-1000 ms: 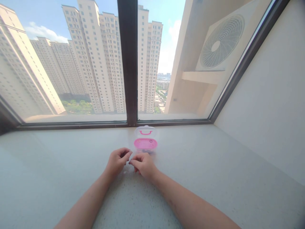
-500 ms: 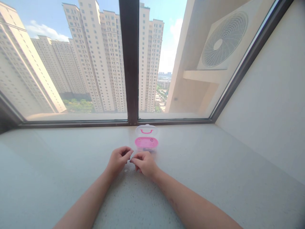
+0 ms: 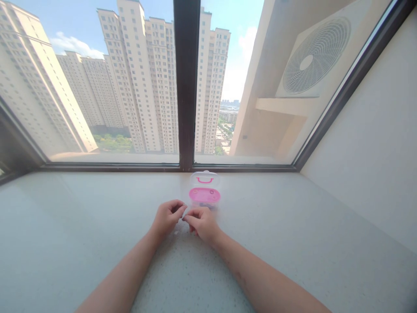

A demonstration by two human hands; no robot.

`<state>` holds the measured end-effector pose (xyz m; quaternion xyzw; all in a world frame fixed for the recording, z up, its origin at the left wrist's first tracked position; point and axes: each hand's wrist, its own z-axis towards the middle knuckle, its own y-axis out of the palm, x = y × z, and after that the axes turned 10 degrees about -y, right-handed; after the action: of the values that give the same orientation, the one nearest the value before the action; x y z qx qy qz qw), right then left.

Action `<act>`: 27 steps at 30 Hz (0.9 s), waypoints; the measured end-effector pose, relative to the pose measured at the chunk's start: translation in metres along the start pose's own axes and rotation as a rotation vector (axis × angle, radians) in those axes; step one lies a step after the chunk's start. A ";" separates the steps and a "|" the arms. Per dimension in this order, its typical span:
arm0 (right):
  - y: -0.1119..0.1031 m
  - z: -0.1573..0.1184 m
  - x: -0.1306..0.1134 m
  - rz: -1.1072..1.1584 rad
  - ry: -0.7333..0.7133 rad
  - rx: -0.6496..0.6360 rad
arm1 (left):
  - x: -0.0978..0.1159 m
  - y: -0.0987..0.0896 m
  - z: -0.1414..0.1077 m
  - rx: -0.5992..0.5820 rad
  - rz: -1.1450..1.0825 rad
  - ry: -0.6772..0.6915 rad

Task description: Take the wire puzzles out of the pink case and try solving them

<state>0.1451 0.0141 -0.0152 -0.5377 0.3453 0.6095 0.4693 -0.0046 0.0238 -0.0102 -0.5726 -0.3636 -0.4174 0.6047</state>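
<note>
My left hand (image 3: 170, 216) is closed in a pinch, thumb against fingers, over the speckled white sill (image 3: 97, 234). Close to its right, my right hand (image 3: 202, 221) is pinched too, its fingertips almost meeting the left ones. Whatever lies between the fingertips is too small to make out. Just beyond the hands stands a clear plastic box (image 3: 204, 205) with a pink inner tray (image 3: 204, 194). Its clear lid (image 3: 206, 177), with a pink handle, is tipped up at the back. A small pale bit (image 3: 176, 232) lies on the sill below the hands.
A dark window frame (image 3: 186, 130) rises behind the box, with tall buildings outside. A white wall (image 3: 374, 130) bounds the sill on the right. An air-conditioner unit (image 3: 316, 56) hangs outside the glass.
The whole view has shifted slightly, so everything sits a little farther right. Both hands keep nearly the same pinched pose beside each other.
</note>
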 end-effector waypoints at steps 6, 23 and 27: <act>0.000 0.001 0.003 0.000 -0.020 0.001 | -0.001 -0.002 0.000 0.011 0.030 0.008; 0.003 0.002 0.001 -0.012 -0.017 -0.014 | -0.001 -0.006 -0.001 0.004 0.022 -0.018; 0.003 0.002 0.003 -0.007 -0.017 -0.013 | -0.002 -0.006 0.000 0.013 0.004 -0.023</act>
<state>0.1413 0.0153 -0.0181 -0.5368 0.3351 0.6148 0.4708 -0.0112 0.0241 -0.0091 -0.5742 -0.3720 -0.4074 0.6049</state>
